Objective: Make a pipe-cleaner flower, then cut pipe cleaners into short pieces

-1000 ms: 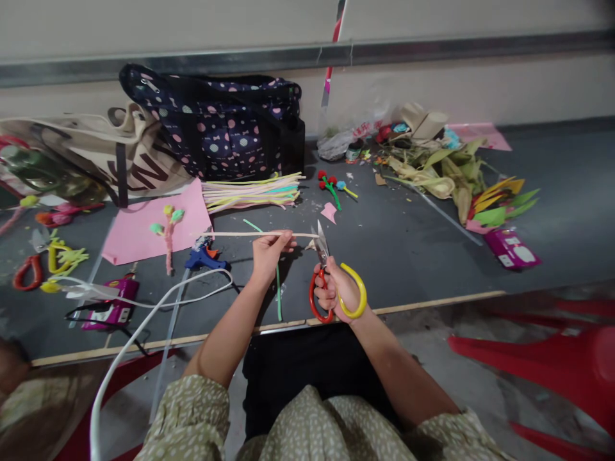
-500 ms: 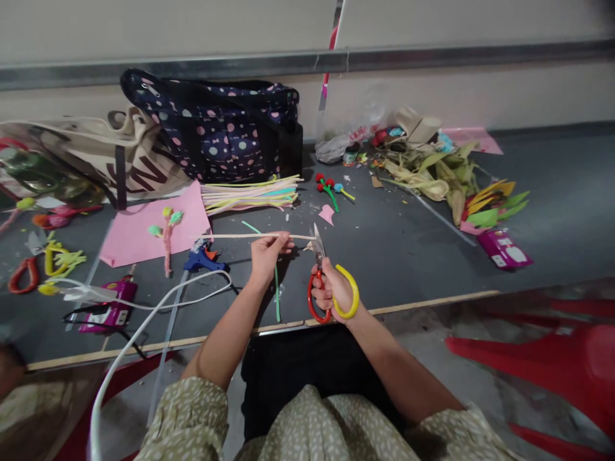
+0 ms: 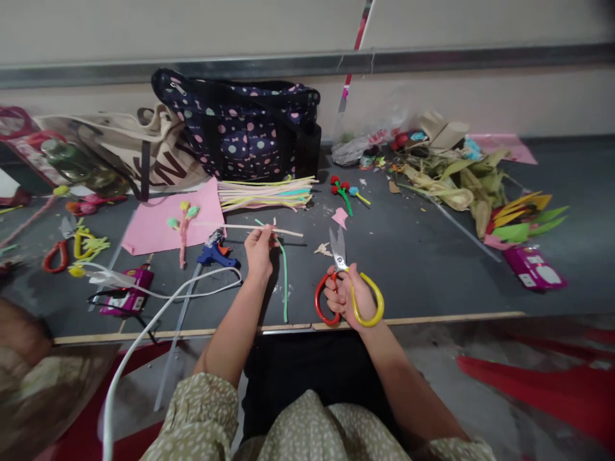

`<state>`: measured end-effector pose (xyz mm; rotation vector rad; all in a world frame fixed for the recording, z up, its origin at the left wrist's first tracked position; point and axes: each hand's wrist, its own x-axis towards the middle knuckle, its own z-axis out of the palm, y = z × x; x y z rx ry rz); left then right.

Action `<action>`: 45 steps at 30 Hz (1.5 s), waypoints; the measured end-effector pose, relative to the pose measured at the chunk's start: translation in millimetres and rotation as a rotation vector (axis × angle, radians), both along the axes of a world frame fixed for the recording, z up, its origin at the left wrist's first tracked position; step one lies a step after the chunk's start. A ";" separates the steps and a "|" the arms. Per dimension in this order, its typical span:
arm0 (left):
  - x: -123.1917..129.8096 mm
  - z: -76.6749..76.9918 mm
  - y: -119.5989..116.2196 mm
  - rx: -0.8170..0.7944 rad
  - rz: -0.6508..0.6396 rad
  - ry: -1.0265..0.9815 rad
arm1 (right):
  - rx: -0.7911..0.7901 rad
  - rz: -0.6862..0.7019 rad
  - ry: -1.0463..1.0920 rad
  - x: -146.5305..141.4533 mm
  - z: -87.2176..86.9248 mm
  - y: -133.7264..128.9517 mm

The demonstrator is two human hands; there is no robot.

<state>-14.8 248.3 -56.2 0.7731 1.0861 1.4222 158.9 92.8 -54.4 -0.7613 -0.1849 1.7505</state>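
Observation:
My left hand (image 3: 260, 251) pinches a pale pipe cleaner (image 3: 288, 232) that runs level to both sides of the fingers. Scissors (image 3: 339, 256) with one red and one yellow handle are in my right hand (image 3: 353, 294), their blades slightly apart and pointing away from me, clear of the pipe cleaner. Below the left fingers a green pipe cleaner (image 3: 286, 285) lies on the dark table. Small pale scraps (image 3: 323, 248) lie left of the blades. A blue glue gun (image 3: 216, 255) rests left of my left hand.
Behind lies a bundle of pastel pipe cleaners (image 3: 264, 195) before a dotted bag (image 3: 245, 137). A pipe-cleaner flower (image 3: 183, 234) rests on pink paper (image 3: 144, 230). Corn husks (image 3: 446, 182) are at right. A white cord (image 3: 139, 326) crosses the left side. Another person's arm (image 3: 22, 330) shows at left.
The scissors have come away from the pipe cleaner's right end, moving right and toward me, and their blades are wider apart. That end now tilts slightly downward. The view has shifted a little left.

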 end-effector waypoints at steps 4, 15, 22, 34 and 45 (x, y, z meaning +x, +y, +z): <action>-5.3 -1.2 7.1 -0.011 -0.001 0.018 | 0.042 0.001 0.087 5.5 -6.4 -1.7; 11.4 8.3 45.3 -0.064 -0.139 0.472 | 0.042 0.033 0.185 6.7 -5.4 -2.3; 11.0 9.6 56.5 -0.028 -0.075 1.010 | 0.057 0.036 0.210 7.4 -5.8 -4.0; 25.6 20.1 35.8 0.007 -0.283 0.622 | 0.076 -0.010 0.226 7.4 -5.6 -4.4; 52.6 23.2 -12.4 0.033 -0.658 0.417 | 0.079 -0.038 0.221 6.9 -5.6 -4.5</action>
